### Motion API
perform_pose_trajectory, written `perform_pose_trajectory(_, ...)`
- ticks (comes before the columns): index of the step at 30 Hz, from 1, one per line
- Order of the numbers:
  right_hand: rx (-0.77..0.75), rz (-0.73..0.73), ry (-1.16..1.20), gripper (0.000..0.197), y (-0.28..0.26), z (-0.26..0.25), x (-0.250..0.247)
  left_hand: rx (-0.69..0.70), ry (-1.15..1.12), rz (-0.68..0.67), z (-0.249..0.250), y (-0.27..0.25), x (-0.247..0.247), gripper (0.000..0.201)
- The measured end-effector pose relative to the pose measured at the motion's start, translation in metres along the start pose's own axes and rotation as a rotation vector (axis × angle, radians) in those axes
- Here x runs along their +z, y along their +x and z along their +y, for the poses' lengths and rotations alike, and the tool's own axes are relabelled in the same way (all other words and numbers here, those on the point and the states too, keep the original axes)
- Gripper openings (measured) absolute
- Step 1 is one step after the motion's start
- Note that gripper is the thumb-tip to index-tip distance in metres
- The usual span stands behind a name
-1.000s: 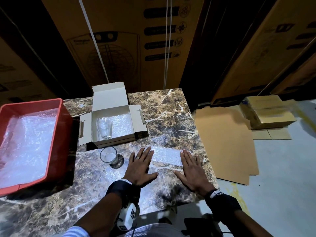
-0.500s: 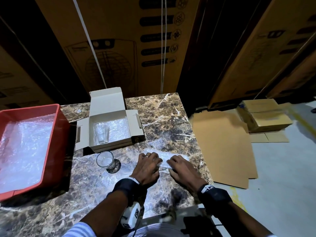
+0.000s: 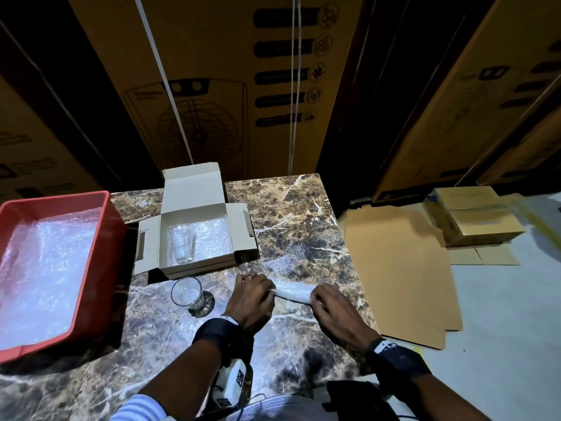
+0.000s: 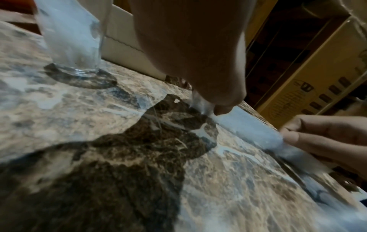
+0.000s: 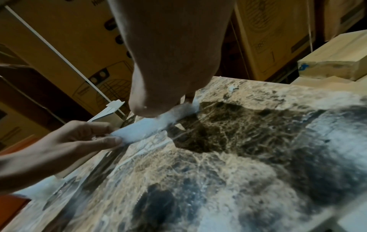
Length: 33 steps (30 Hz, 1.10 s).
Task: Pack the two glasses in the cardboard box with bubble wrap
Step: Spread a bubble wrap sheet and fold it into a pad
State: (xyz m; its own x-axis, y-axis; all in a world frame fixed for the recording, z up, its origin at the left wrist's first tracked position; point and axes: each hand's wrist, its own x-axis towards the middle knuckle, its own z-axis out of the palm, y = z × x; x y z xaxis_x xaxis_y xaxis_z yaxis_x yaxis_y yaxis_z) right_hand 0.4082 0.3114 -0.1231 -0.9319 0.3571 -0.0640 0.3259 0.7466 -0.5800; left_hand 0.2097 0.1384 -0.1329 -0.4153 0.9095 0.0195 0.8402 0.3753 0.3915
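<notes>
At the left edge of the head view a red tray [image 3: 112, 238] lined with bubble wrap sits on the marble counter [image 3: 297, 214]; right of it, in the upper middle of the frame, the open cardboard box [image 3: 243, 235] holds one glass [image 3: 182, 247] lying on its side on a bubble-wrap lining, toward the box's left half. Just below the box the second glass [image 3: 186, 294] stands upright on the counter, apart from the box and just left of the left hand [image 3: 252, 299]. That hand's fingers are curled, pinching the left end of a rolled strip of bubble wrap [image 3: 293, 291] lying on the counter at centre frame; the right hand [image 3: 334, 311] pinches the roll's right end between thumb and fingers. Farther right, off the counter, flat cardboard sheets [image 3: 400, 268] lie on the floor, with small brown boxes [image 3: 473, 220] stacked at the upper right
</notes>
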Motion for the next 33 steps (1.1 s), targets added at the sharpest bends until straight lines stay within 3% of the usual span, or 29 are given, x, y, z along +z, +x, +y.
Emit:
perform_pose_trajectory(7, 0.053, 0.017, 0.1, 0.017, -0.001, 0.017, -0.007, -0.102, -0.211, 0.013, -0.015, 0.004, 0.003, 0.013)
perform_pose_trajectory(12, 0.126, -0.016, 0.157, 0.022, 0.013, 0.02, -0.013, -0.228, -0.411, 0.035, -0.015, 0.004, -0.002, 0.028)
perform_pose_trajectory(18, 0.192, 0.018, 0.147, 0.023, 0.028, 0.025, -0.009, -0.375, -0.345, 0.073, -0.006, 0.01, -0.003, 0.05)
perform_pose_trajectory(23, 0.194, 0.125, 0.103, 0.019, 0.029, 0.028, -0.004, -0.414, -0.34, 0.055, 0.0, 0.015, -0.001, 0.057)
perform_pose_trajectory(25, 0.172, 0.151, 0.023, 0.021, 0.028, 0.027, -0.002, -0.389, -0.287, 0.03, 0.003, 0.016, 0.002, 0.063)
perform_pose_trajectory(27, 0.148, 0.155, -0.118, 0.02, 0.03, 0.025, 0.0, -0.306, -0.104, 0.015, 0.009, 0.02, 0.001, 0.057)
perform_pose_trajectory(30, 0.083, 0.17, -0.311, 0.018, 0.033, 0.019, 0.006, -0.135, 0.058, 0.027, 0.024, 0.025, -0.004, 0.041)
perform_pose_trajectory(33, -0.035, 0.146, -0.401, 0.039, 0.036, 0.007, 0.013, 0.125, 0.1, 0.007, 0.037, 0.02, 0.005, 0.049)
